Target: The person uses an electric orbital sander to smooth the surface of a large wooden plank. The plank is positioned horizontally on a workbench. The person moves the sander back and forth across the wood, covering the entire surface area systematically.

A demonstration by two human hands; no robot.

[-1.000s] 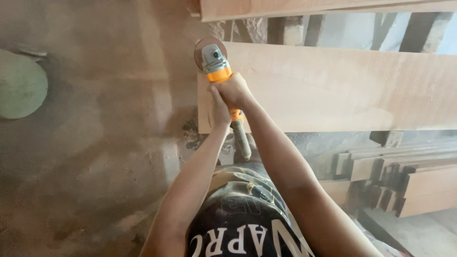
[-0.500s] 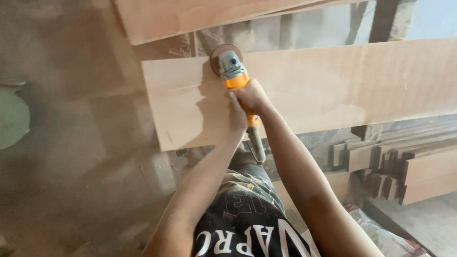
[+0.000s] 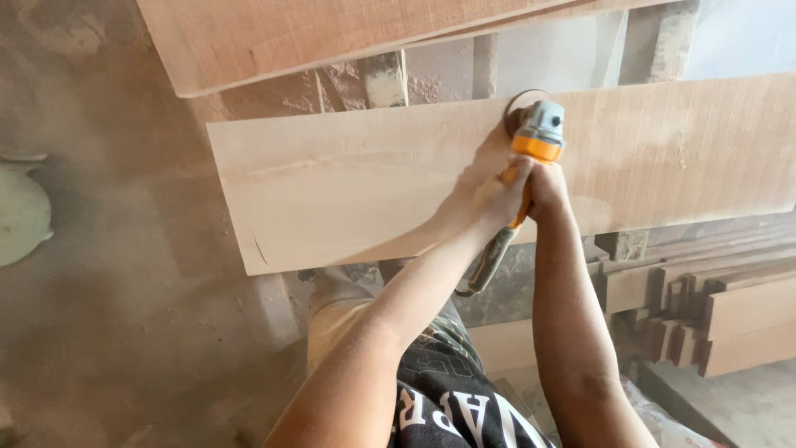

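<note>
Two bare hands clamped on one orange and grey grinder (image 3: 531,158) in the upper right of centre. Left hand (image 3: 497,203) wrapped tight round the orange body just below the head, right hand (image 3: 547,189) closed round it from the other side, both touching each other. Round disc (image 3: 521,112) pressed flat near the top edge of a long pale wooden board (image 3: 332,191), which runs across the middle of the frame from left of centre out past the right edge. Grey handle end of the tool sloping down toward lower centre, past the board's bottom edge. Second board (image 3: 332,33) lying across the top of the frame, slightly tilted, apart from the first. Stack of darker planks (image 3: 713,307) at lower right. Pale round object (image 3: 21,216) at the far left edge, partly cut off. Dusty floor (image 3: 124,332) filling the left side. Dark printed shirt (image 3: 448,398) at bottom centre between the two forearms.
</note>
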